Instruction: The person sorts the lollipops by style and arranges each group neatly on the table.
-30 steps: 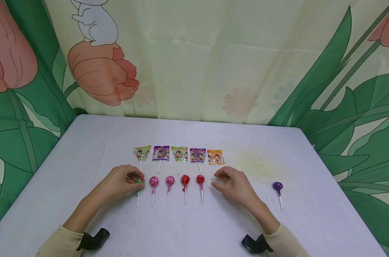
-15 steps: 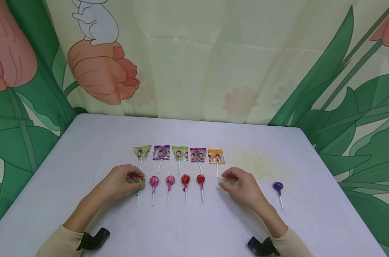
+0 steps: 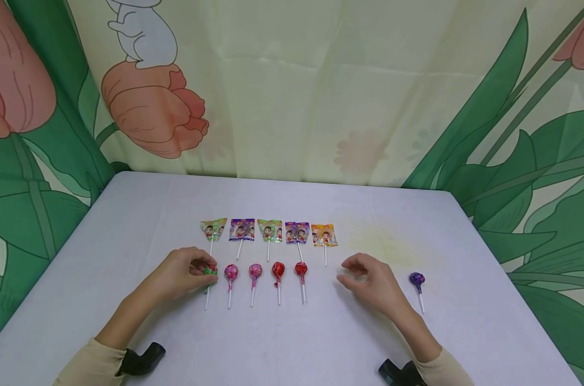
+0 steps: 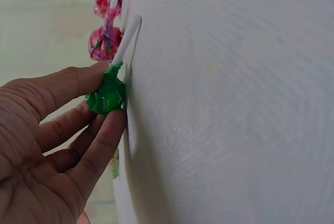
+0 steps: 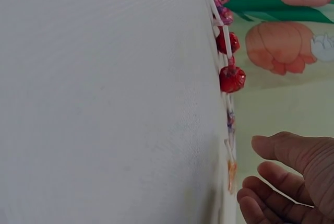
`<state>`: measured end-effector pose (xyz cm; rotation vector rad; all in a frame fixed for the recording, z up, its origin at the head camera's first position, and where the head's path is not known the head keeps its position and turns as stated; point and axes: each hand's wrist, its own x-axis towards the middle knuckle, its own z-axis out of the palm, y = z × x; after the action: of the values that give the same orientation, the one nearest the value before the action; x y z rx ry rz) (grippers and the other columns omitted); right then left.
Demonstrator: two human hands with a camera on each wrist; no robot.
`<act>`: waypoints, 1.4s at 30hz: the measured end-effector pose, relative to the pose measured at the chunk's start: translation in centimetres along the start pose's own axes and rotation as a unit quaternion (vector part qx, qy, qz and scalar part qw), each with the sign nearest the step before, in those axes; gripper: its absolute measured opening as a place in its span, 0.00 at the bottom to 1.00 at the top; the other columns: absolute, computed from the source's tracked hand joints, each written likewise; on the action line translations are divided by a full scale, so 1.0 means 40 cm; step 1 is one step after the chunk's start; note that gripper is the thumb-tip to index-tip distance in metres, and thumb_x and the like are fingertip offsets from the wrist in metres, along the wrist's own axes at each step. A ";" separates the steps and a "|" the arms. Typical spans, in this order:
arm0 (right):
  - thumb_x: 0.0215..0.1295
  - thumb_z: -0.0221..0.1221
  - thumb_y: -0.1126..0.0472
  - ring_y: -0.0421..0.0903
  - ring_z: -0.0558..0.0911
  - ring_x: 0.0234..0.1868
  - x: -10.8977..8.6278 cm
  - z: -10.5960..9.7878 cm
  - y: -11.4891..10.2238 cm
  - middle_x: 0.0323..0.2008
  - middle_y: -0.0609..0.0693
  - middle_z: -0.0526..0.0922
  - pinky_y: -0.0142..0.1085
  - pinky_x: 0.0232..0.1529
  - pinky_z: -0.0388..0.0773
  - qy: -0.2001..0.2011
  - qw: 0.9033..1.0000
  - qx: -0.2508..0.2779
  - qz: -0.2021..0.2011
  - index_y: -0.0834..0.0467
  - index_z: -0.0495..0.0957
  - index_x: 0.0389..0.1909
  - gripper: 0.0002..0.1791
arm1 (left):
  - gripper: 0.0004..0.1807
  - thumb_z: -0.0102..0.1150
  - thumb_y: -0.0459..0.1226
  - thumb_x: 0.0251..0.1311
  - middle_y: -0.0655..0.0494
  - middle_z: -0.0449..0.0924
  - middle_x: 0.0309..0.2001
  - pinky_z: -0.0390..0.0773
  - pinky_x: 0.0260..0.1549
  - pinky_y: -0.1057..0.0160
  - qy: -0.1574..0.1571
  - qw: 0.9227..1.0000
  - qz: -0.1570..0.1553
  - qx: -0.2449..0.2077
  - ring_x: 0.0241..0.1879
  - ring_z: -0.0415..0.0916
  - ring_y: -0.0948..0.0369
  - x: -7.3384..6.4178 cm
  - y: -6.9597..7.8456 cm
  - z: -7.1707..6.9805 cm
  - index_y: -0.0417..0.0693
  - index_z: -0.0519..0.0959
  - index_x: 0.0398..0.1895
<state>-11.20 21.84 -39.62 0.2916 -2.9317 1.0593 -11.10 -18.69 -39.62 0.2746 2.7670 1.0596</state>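
Observation:
My left hand [image 3: 183,272] pinches the round head of a green-wrapped lollipop [image 4: 107,96] between thumb and fingers, its white stick pointing toward me at the left end of the front row. Beside it lie two pink lollipops [image 3: 231,273] and two red lollipops [image 3: 278,271], sticks toward me. Behind them runs a row of flat bagged lollipops: green [image 3: 213,229], purple [image 3: 241,229] and orange [image 3: 324,235] among them. Right of the red ones, my right hand [image 3: 373,281] hovers with fingers loosely bent and nothing between them. A purple lollipop [image 3: 417,280] lies apart on the right.
A white cloth [image 3: 272,348] covers the table. A printed curtain [image 3: 292,96] with tulips and a rabbit hangs along the back and sides. Black wrist devices [image 3: 142,359] sit at both sleeves.
My right hand has moved to the right, away from the red lollipops and toward the lone purple one. The left hand has stayed on the green lollipop.

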 end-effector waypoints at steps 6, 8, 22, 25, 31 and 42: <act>0.60 0.73 0.61 0.45 0.84 0.42 -0.007 -0.011 0.012 0.41 0.48 0.87 0.43 0.47 0.82 0.006 1.000 -0.004 0.011 0.58 0.84 0.44 0.13 | 0.15 0.77 0.34 0.53 0.56 0.80 0.34 0.82 0.37 0.63 0.001 1.000 0.001 0.003 0.35 0.75 0.60 0.000 0.001 0.001 0.40 0.85 0.43; 0.60 0.73 0.60 0.45 0.84 0.42 -0.009 -0.014 0.017 0.41 0.49 0.87 0.43 0.47 0.82 0.010 1.000 -0.001 0.010 0.58 0.84 0.44 0.13 | 0.14 0.77 0.33 0.53 0.56 0.80 0.34 0.82 0.37 0.63 0.002 1.000 0.002 0.003 0.35 0.75 0.60 0.001 0.001 0.001 0.40 0.85 0.43; 0.60 0.73 0.61 0.46 0.85 0.42 -0.013 -0.041 0.049 0.42 0.49 0.87 0.42 0.47 0.83 0.025 1.000 -0.009 0.016 0.58 0.84 0.44 0.13 | 0.15 0.77 0.34 0.53 0.56 0.80 0.34 0.82 0.37 0.63 0.000 1.000 0.000 0.000 0.35 0.75 0.60 0.000 0.000 0.000 0.40 0.85 0.43; 0.60 0.73 0.61 0.46 0.85 0.42 -0.014 -0.050 0.053 0.42 0.49 0.87 0.41 0.46 0.83 0.027 0.999 -0.011 0.019 0.58 0.84 0.45 0.13 | 0.15 0.77 0.34 0.53 0.56 0.80 0.34 0.82 0.37 0.63 0.000 1.000 0.001 0.000 0.35 0.75 0.60 0.001 -0.001 0.001 0.40 0.85 0.43; 0.60 0.73 0.61 0.48 0.86 0.42 -0.025 -0.068 0.061 0.42 0.50 0.87 0.41 0.46 0.83 0.041 0.999 -0.009 0.016 0.60 0.84 0.45 0.14 | 0.15 0.77 0.34 0.53 0.56 0.80 0.34 0.82 0.37 0.64 -0.001 1.000 0.002 -0.001 0.35 0.75 0.60 0.003 -0.002 0.000 0.40 0.85 0.43; 0.63 0.72 0.56 0.50 0.87 0.44 -0.040 -0.103 0.070 0.43 0.53 0.88 0.44 0.47 0.83 0.059 0.998 -0.011 0.026 0.60 0.83 0.48 0.17 | 0.14 0.77 0.33 0.53 0.57 0.80 0.33 0.81 0.35 0.65 -0.003 1.000 0.011 -0.004 0.34 0.75 0.60 0.004 -0.005 -0.001 0.39 0.85 0.42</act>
<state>-10.34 26.84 -38.35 0.1471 -2.8576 1.0123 -11.30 -18.83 -39.75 0.3080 2.7604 1.0721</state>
